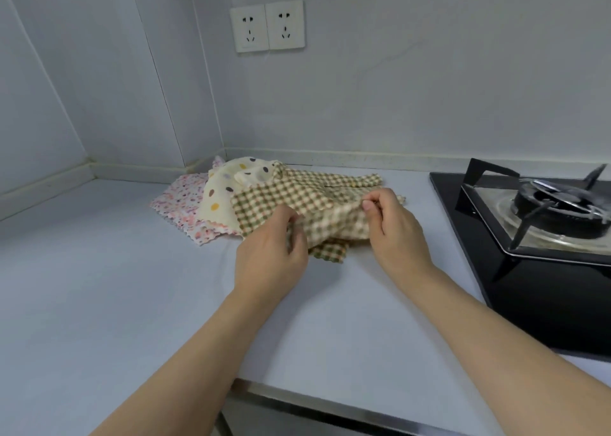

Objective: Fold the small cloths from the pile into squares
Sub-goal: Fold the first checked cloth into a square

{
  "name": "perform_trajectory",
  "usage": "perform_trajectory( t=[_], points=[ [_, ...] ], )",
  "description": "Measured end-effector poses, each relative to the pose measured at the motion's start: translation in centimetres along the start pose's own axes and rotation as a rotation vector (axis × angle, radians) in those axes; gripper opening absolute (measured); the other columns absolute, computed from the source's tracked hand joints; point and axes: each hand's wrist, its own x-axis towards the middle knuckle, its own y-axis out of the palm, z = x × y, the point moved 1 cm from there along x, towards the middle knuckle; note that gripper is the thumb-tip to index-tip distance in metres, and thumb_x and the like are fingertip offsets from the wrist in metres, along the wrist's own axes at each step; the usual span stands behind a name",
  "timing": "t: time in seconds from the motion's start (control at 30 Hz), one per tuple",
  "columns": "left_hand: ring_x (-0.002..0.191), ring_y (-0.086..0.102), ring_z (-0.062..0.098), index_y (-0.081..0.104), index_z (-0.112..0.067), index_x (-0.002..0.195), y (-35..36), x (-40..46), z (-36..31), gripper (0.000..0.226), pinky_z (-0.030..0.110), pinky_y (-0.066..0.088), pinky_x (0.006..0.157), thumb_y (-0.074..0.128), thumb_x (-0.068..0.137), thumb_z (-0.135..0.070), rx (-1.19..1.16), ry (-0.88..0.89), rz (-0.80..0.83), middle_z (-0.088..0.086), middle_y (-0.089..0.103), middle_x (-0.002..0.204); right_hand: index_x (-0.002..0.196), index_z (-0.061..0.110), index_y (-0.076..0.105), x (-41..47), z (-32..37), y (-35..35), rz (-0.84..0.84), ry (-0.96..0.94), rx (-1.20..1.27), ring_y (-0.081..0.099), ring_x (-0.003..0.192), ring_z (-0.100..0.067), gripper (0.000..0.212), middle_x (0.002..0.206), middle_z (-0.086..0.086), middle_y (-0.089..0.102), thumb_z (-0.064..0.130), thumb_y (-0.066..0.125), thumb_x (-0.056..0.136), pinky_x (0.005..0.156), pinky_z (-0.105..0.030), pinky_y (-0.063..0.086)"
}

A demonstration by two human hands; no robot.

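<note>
A pile of small cloths lies at the back of the white counter (132,287). On top is a crumpled green-and-brown checked cloth (297,197). My left hand (274,254) grips its near left part, fingers curled into the fabric. My right hand (393,234) pinches its right part between thumb and fingers, lifting it slightly. Under it lie a cream cloth with coloured dots (221,194) and a pink floral cloth (182,201), both flat or rumpled on the counter.
A black gas hob (542,287) with a burner and pan support (555,204) fills the right side. Walls meet in a corner behind the pile, with two sockets (267,26) above. The counter's front edge (330,399) runs close to me.
</note>
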Motion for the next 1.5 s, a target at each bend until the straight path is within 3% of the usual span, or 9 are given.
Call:
perform_trajectory(
  t=[0.1, 0.23, 0.4, 0.63, 0.77, 0.93, 1.13, 1.37, 1.5],
  points=[
    [0.059, 0.050, 0.020, 0.048, -0.020, 0.095, -1.1, -1.0, -0.6, 0.001, 0.034, 0.035, 0.051, 0.049, 0.096, -0.021, 0.003, -0.033, -0.025, -0.007, 0.052, 0.066, 0.100, 0.019, 0.048, -1.4, 1.5, -1.6, 0.127, 0.001, -0.109, 0.050, 0.058, -0.014, 0.018, 0.069, 0.008, 0.053, 0.032, 0.036, 0.102, 0.055, -0.034, 0.040],
    [0.070, 0.052, 0.018, 0.051, -0.025, 0.098, -5.0, -1.2, -2.0, 0.006, 0.035, 0.041, 0.062, 0.047, 0.098, -0.028, -0.021, -0.073, 0.132, -0.010, 0.056, 0.075, 0.098, 0.024, 0.048, -1.3, 4.5, -6.1, 0.355, 0.102, -0.069, 0.052, 0.073, -0.015, 0.012, 0.079, 0.009, 0.055, 0.024, 0.036, 0.099, 0.062, -0.032, 0.037],
    [0.057, 0.045, 0.011, 0.057, -0.023, 0.085, -11.8, 1.3, -7.5, 0.009, 0.028, 0.041, 0.057, 0.055, 0.094, -0.020, -0.236, -0.006, 0.184, -0.009, 0.053, 0.066, 0.082, 0.001, 0.056, 1.3, 9.3, -13.3, 0.326, 0.142, 0.036, 0.038, 0.060, -0.018, 0.016, 0.062, -0.002, 0.043, 0.011, 0.046, 0.089, 0.058, -0.030, 0.029],
    [0.045, 0.034, 0.005, 0.062, -0.008, 0.090, -17.9, 2.7, -11.1, 0.012, 0.015, 0.031, 0.043, 0.061, 0.094, -0.019, -0.445, -0.087, 0.215, -0.016, 0.040, 0.048, 0.088, 0.012, 0.064, 2.9, 12.7, -21.1, 0.280, 0.082, 0.013, 0.044, 0.051, -0.011, 0.019, 0.062, 0.003, 0.050, 0.019, 0.051, 0.098, 0.047, -0.018, 0.036],
    [0.061, 0.044, 0.014, 0.063, -0.009, 0.091, -16.8, 2.0, -10.4, 0.011, 0.025, 0.041, 0.054, 0.057, 0.095, -0.019, -0.346, -0.104, 0.282, 0.000, 0.048, 0.070, 0.093, 0.025, 0.065, 2.1, 11.3, -20.8, 0.317, 0.100, -0.057, 0.066, 0.083, -0.024, 0.014, 0.089, 0.001, 0.069, 0.017, 0.055, 0.096, 0.073, -0.032, 0.051],
    [0.071, 0.056, 0.013, 0.063, -0.028, 0.074, -12.1, 1.2, -7.5, 0.015, 0.035, 0.052, 0.078, 0.063, 0.086, -0.018, -0.086, -0.129, 0.236, -0.014, 0.056, 0.077, 0.113, 0.022, 0.068, 0.3, 7.3, -16.6, 0.408, 0.106, -0.331, 0.064, 0.097, -0.018, 0.029, 0.118, 0.000, 0.066, 0.011, 0.051, 0.094, 0.080, -0.026, 0.049],
    [0.096, 0.054, 0.024, 0.074, -0.028, 0.087, -10.0, 2.8, -6.0, 0.019, 0.055, 0.034, 0.104, 0.060, 0.088, -0.015, 0.097, -0.035, 0.083, -0.006, 0.061, 0.094, 0.107, 0.023, 0.074, 1.3, 5.6, -13.5, 0.307, 0.043, -0.442, 0.060, 0.106, -0.021, 0.038, 0.117, 0.002, 0.068, 0.003, 0.047, 0.088, 0.087, -0.030, 0.047],
    [0.077, 0.053, 0.024, 0.072, -0.019, 0.088, -8.8, -4.8, -2.7, 0.023, 0.035, 0.041, 0.071, 0.052, 0.083, -0.009, 0.235, 0.340, 0.241, -0.004, 0.058, 0.086, 0.104, 0.023, 0.074, -5.8, 4.0, -12.4, 0.408, -0.062, -0.435, 0.056, 0.102, -0.021, 0.033, 0.110, 0.004, 0.067, 0.008, 0.048, 0.091, 0.092, -0.034, 0.044],
    [0.075, 0.053, 0.019, 0.070, -0.019, 0.089, -8.2, -9.2, -0.8, 0.033, 0.035, 0.047, 0.067, 0.039, 0.079, -0.016, 0.223, 0.327, 0.370, -0.004, 0.060, 0.090, 0.104, 0.019, 0.074, -10.4, 3.1, -12.3, 0.411, -0.049, -0.396, 0.056, 0.099, -0.024, 0.030, 0.107, 0.000, 0.068, 0.005, 0.052, 0.089, 0.089, -0.035, 0.044]
  ],
)
